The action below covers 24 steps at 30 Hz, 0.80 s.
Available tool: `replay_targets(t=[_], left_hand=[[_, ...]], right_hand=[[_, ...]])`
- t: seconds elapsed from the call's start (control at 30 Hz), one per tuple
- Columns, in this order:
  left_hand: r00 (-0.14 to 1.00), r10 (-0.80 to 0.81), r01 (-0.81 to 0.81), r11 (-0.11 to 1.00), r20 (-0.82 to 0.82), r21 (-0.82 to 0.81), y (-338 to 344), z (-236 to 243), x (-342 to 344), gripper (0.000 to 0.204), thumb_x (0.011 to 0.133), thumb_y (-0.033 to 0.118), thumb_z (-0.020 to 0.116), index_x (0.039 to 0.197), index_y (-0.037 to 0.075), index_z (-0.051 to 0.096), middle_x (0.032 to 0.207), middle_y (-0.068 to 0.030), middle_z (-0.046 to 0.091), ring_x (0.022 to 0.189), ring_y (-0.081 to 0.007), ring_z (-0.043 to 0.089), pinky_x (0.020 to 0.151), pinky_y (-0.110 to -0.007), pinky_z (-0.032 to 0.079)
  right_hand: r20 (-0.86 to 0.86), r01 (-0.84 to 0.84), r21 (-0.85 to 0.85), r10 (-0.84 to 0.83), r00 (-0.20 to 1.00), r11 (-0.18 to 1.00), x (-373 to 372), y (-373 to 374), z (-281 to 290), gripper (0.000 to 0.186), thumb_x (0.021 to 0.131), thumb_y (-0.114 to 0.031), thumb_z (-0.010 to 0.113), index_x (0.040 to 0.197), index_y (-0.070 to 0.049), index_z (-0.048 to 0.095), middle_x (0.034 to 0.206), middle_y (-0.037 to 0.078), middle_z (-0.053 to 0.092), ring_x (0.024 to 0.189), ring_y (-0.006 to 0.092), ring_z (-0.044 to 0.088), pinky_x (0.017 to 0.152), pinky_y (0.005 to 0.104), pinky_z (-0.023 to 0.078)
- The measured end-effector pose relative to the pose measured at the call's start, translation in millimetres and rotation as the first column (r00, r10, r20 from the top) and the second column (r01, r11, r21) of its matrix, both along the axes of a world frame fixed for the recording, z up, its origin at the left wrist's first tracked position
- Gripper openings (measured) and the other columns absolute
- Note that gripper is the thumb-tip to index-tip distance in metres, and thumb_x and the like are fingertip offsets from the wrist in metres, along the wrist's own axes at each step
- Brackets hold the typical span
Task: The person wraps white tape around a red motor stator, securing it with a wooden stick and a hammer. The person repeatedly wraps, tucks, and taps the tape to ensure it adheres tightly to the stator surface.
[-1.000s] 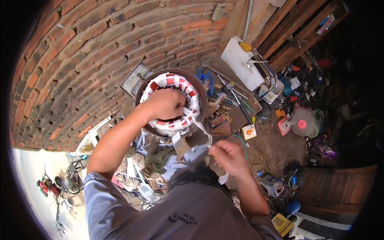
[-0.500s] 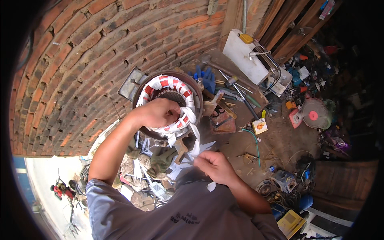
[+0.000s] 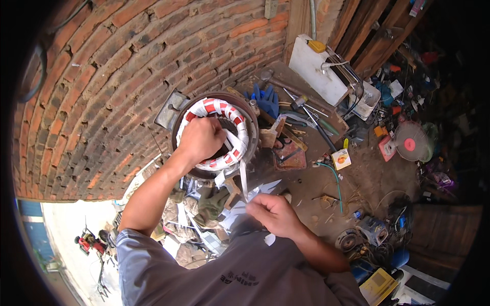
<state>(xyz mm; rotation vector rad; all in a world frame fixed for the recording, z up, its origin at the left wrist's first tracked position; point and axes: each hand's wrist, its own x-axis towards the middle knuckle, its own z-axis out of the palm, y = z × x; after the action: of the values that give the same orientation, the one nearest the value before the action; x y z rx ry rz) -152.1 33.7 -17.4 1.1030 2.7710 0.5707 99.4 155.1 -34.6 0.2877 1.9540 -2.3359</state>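
My left hand was over the ring, knuckles up, its fingers curled inward above the opening. Their tips were hidden, so I cannot tell whether they were pinching anything, though the white strip ran up to them. My right hand was lower and nearer my body, thumb and first finger closed on that strip. Between the two hands it crossed the near right part of the ring and hung down to my right fingers in a fairly straight line. A loose white end showed just below my right hand, against my shirt.

The ring, wrapped in white with red patches showing through, sat inside the rim of a round brown housing, close to the brick wall. A grey metal box stuck out at the housing's left side. Beyond its right side lay blue gloves and, farther over, a hammer with a small white and yellow box near the end of its handle. A red tray was closer to me. Green cloth lay bunched between the housing and my body. Well off to the right, a fan with a pink middle stood on the floor.
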Motion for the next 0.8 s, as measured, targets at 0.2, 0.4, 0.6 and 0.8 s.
replay_targets(t=[0.2,0.4,0.6,0.8], left_hand=[[0.906,-0.140,0.036,0.966,0.399,0.256,-12.1,16.1,7.7,0.014,0.092,0.010,0.069,0.092,-0.003,0.072,0.079,-0.0184,0.070,0.069,-0.0269,0.068,0.067,-0.038,0.054],[0.929,-0.191,0.078,0.938,0.316,0.337,-11.5,14.3,12.8,0.012,0.092,0.007,0.068,0.093,-0.004,0.072,0.084,-0.0193,0.071,0.074,-0.0307,0.069,0.069,-0.038,0.055],[0.943,-0.234,0.178,0.956,0.237,0.234,-9.3,-0.8,7.2,0.020,0.083,0.005,0.068,0.102,-0.003,0.069,0.087,-0.0179,0.071,0.084,-0.0356,0.071,0.078,-0.042,0.056],[0.896,-0.223,0.181,0.973,0.384,0.143,-9.5,-20.3,-6.0,0.019,0.084,0.007,0.065,0.098,-0.003,0.072,0.082,-0.0179,0.072,0.079,-0.0311,0.071,0.077,-0.040,0.055]], right_hand=[[-0.017,0.113,-0.018,-0.113,0.993,0.993,2.2,11.9,2.0,0.018,0.103,-0.015,0.064,0.094,0.000,0.067,0.072,-0.007,0.056,0.063,0.0000,0.046,0.055,0.0207,0.038],[0.055,0.036,-0.034,-0.034,0.998,0.999,2.1,22.2,-2.4,0.022,0.103,-0.018,0.064,0.095,0.002,0.066,0.076,-0.005,0.058,0.072,0.0018,0.049,0.062,0.0229,0.042],[-0.023,0.038,0.050,-0.037,0.999,0.998,-2.9,12.0,-4.2,0.020,0.102,-0.015,0.065,0.091,0.002,0.065,0.069,-0.006,0.056,0.063,0.0008,0.047,0.054,0.0218,0.037],[-0.030,0.047,0.069,-0.045,0.999,0.997,-4.3,10.0,0.0,0.021,0.102,-0.015,0.065,0.090,0.002,0.065,0.068,-0.005,0.056,0.062,0.0010,0.047,0.053,0.0226,0.037]])
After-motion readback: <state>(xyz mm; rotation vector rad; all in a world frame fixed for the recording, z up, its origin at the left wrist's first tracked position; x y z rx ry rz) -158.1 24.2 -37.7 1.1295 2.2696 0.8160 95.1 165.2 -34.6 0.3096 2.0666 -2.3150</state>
